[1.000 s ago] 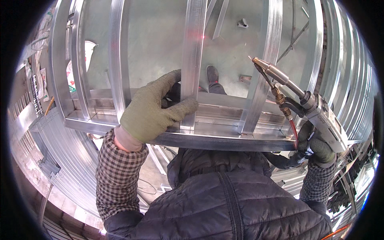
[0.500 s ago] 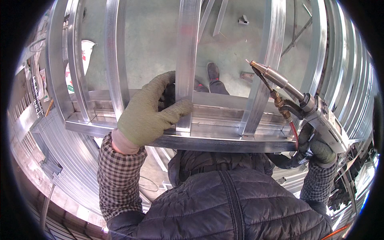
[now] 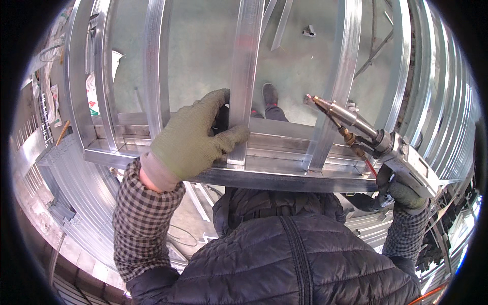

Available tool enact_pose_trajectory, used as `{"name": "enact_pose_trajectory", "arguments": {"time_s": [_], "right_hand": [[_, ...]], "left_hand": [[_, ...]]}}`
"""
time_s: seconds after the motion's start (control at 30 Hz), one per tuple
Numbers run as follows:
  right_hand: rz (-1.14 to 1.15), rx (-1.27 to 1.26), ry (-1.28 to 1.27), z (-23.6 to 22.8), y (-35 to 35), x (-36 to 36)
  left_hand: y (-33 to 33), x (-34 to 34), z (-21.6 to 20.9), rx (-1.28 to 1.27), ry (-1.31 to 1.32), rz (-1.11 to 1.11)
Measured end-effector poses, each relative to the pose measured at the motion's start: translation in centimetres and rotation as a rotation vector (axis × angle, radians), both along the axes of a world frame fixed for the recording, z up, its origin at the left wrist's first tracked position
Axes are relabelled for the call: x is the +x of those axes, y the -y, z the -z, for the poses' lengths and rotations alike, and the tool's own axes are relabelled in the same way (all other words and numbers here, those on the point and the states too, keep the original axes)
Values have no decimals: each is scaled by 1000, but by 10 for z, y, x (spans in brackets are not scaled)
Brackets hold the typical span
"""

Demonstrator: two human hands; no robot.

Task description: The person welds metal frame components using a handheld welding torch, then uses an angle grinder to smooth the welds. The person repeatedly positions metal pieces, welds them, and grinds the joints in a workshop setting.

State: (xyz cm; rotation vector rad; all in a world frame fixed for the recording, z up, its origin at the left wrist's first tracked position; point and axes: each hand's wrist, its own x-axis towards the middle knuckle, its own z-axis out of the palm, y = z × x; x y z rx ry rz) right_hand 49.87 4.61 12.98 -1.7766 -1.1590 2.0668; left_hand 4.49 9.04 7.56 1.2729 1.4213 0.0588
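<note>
My left hand, in a grey-green work glove, is closed round an upright square metal tube. The thumb lies across the tube's near side, and the other fingertips are partly hidden. This tube meets the long bottom rail of a shiny metal frame just below the hand. At the right, my gloved right hand grips a handheld welding gun. Its copper-tipped nozzle points up and left, in front of another upright tube. A thin feed tube with brass fittings runs under the nozzle.
More upright tubes stand along the frame on both sides. Stacked metal profiles lie at the left. On the grey floor beyond are loose bars, a small metal offcut and a white sack.
The welding gun's nozzle has swung slightly down and to the left, closer to the upright tube. My left hand keeps its hold; the whole view has shifted a little.
</note>
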Motion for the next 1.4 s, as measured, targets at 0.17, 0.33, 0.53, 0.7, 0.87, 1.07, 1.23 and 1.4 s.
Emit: {"name": "enact_pose_trajectory", "arguments": {"time_s": [0.17, 0.33, 0.53, 0.7, 0.87, 1.07, 1.23, 1.4], "right_hand": [[-289, 327, -25, -13, -24, -7], [-866, 702, -241, -26, -83, -45], [-986, 762, -363, -22, -118, -104], [-996, 643, -490, -9, -123, -128], [-927, 581, -544, -3, -123, -134], [-913, 602, -564, 3, -120, -135], [-913, 559, -589, 6, -119, -131], [-901, 522, -602, 6, -118, -125]], "left_hand": [[-29, -5, -9, 24, -237, 333], [-46, 3, -19, 50, -408, 533], [-49, 10, -25, 67, -450, 587], [-47, 14, -19, 72, -456, 599], [-44, 14, -14, 100, -466, 577], [-47, 16, -21, 44, -492, 593], [-47, 18, -32, 85, -451, 565], [-55, 19, -21, -34, -452, 631]]}}
